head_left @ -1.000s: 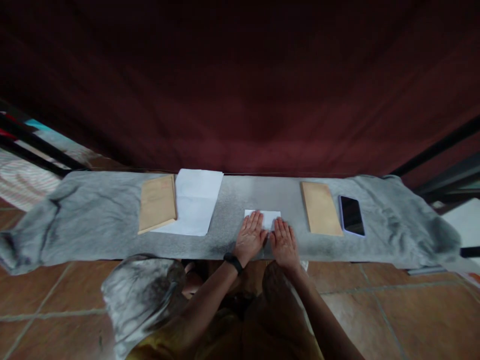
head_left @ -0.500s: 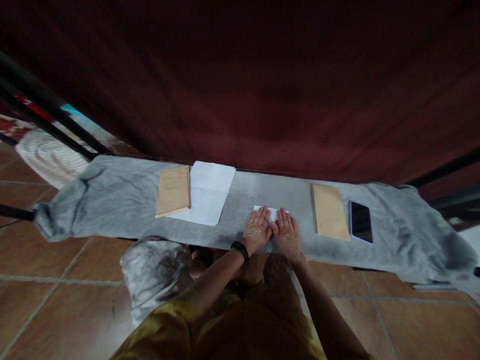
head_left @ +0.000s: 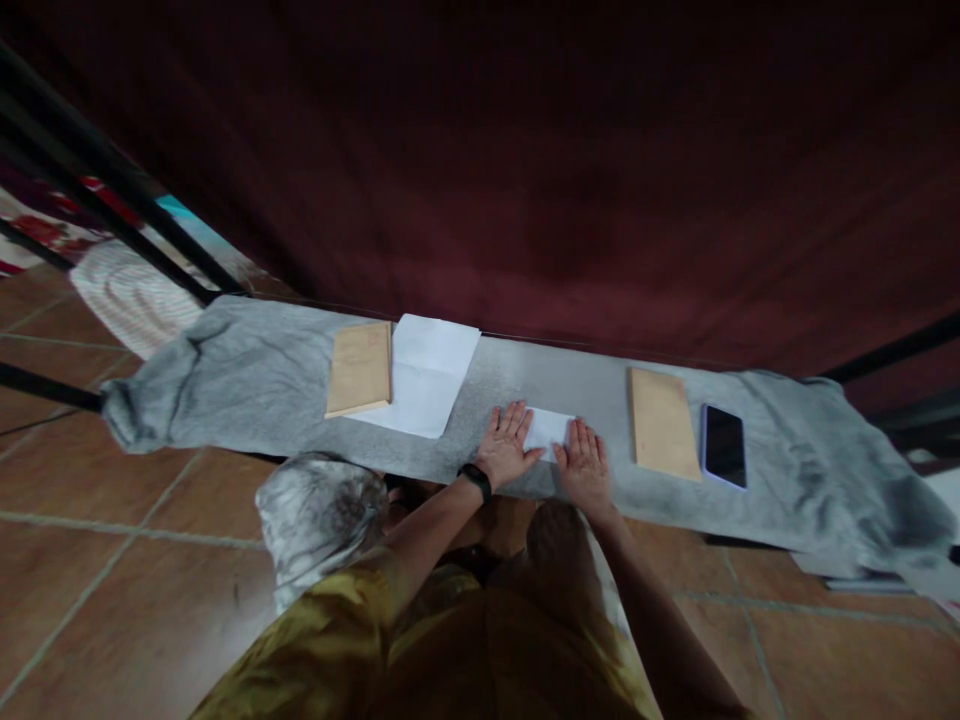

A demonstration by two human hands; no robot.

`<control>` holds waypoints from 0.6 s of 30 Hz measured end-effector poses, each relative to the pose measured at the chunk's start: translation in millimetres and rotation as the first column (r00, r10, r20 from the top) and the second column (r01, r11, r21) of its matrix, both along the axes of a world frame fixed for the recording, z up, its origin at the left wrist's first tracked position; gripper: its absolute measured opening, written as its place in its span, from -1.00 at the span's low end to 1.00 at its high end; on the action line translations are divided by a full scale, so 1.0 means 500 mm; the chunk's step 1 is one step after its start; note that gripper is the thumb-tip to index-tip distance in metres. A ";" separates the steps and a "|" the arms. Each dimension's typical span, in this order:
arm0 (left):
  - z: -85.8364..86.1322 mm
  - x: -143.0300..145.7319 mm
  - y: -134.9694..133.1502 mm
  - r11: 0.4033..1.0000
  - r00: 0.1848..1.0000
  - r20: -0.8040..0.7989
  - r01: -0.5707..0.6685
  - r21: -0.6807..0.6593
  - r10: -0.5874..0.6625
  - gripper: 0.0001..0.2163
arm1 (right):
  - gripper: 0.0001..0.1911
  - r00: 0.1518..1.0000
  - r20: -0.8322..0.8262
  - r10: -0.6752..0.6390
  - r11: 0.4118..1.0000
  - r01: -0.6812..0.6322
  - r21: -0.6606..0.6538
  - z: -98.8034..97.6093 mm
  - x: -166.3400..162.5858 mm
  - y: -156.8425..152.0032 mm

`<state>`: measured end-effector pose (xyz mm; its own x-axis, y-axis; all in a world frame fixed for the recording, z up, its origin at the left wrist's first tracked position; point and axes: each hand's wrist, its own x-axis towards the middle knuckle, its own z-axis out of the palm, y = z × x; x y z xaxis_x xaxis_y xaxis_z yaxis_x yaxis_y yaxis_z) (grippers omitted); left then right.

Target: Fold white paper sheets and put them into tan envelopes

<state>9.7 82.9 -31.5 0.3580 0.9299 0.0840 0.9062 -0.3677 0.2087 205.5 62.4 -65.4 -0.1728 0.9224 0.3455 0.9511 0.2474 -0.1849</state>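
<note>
A small piece of white folded paper (head_left: 547, 430) lies flat on the grey cloth (head_left: 585, 375) that covers a long narrow surface. My left hand (head_left: 508, 445) rests flat along the paper's left edge, fingers stretched out, with a black band on the wrist. At the right edge, my right hand (head_left: 584, 462) lies flat with its fingers extended. Both thumbs point inward over the lower part of the paper, and its middle shows between the hands. Neither hand is gripping anything.
To the left, a brown envelope (head_left: 360, 370) overlaps larger white sheets (head_left: 431, 375). A second brown envelope (head_left: 664, 422) and a phone (head_left: 724, 446) lie to the right. A dark red curtain (head_left: 525, 200) hangs behind. Dark metal bars (head_left: 112, 190) stand at the left.
My hands have spread apart sideways, left hand to the left and right hand slightly to the right, exposing more of the white paper. The camera view has shifted slightly.
</note>
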 end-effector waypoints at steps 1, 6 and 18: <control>0.002 0.001 0.000 1.000 1.000 -0.003 -0.002 -0.004 0.002 -0.28 | -0.36 1.000 -0.007 0.000 1.000 0.000 0.007 0.000 -0.001 -0.001; 0.002 0.004 0.001 1.000 1.000 -0.021 -0.003 0.008 0.003 -0.29 | -0.38 1.000 -0.014 0.001 0.999 -0.001 0.041 0.000 0.001 -0.004; -0.004 0.003 0.005 0.999 0.996 -0.084 0.037 0.024 -0.035 -0.35 | -0.43 0.994 -0.042 0.105 0.994 -0.107 -0.029 0.013 -0.071 0.007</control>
<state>11.1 85.6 -33.3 0.3976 0.9144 0.0758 0.9063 -0.4042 0.1232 170.0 65.9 -58.7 -0.2565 0.9101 0.3255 0.9113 0.3399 -0.2322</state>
